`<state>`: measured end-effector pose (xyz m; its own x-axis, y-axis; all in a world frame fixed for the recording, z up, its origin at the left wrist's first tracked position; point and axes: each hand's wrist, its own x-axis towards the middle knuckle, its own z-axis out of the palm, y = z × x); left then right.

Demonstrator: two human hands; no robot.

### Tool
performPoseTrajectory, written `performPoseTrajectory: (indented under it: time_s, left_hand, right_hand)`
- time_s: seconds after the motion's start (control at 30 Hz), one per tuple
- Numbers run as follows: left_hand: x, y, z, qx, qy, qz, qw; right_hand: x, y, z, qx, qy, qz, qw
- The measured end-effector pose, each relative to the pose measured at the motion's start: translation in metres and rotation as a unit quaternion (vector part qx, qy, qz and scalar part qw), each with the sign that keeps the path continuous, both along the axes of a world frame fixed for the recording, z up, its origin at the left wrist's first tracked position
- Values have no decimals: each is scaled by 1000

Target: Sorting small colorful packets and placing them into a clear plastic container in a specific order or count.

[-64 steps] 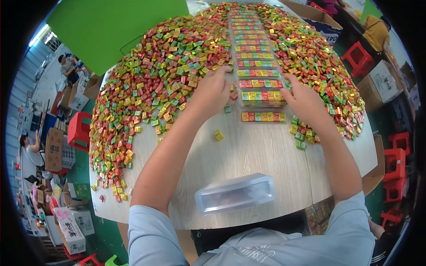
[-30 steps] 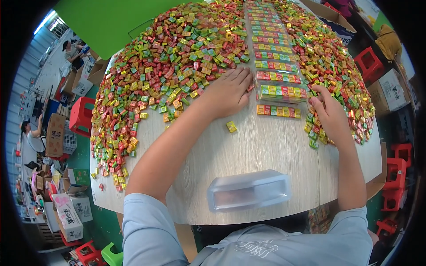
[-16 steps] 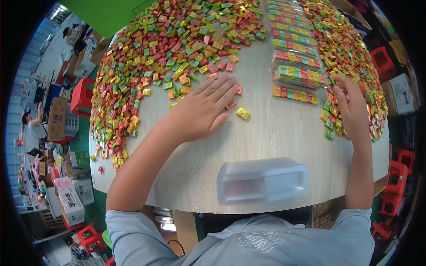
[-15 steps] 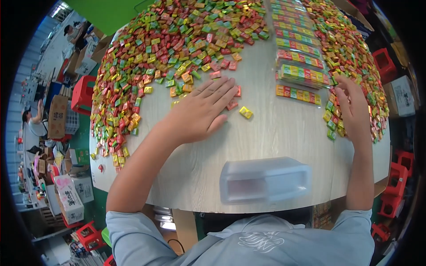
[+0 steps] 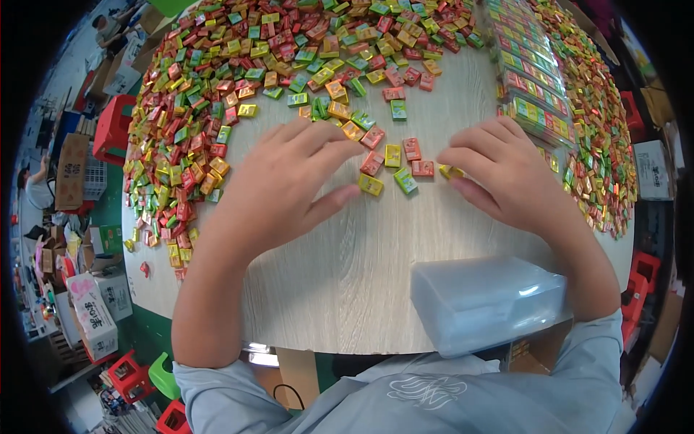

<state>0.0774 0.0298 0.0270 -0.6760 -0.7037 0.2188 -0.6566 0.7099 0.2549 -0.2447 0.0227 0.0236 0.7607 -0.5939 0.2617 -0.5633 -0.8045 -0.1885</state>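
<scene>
Both my hands are over the near middle of the table, on either side of a small loose group of bright box-shaped packs, like wrapped sweets. My left hand has its fingers curved and its thumb apart, beside a yellow pack and a red pack. Across from it, my right hand has curved fingers, with the thumb below and the index finger above a partly hidden yellow pack; whether they touch it is unclear. Between the hands lie a green pack and several red and yellow ones.
A large heap of mixed packs spreads over the far and left table. Clear strips filled with rows of packs are stacked at right, beside another heap. A translucent plastic container sits at the near edge, by my right forearm.
My right hand has moved left from the right-hand heap to the loose packs. The left hand has shifted left and its fingers have curved. More packs now lie between the hands.
</scene>
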Motion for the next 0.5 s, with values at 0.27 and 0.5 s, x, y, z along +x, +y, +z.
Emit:
performPoseTrajectory:
  time_s: [0.27,0.5]
  left_hand:
    - [-12,1,-12,8,4,-35,999]
    - [-7,1,-14,45,16,-32,998]
  right_hand:
    - [22,-7,-14,10,-21,9,1000]
    - [30,3,-14,47,-35,8,998]
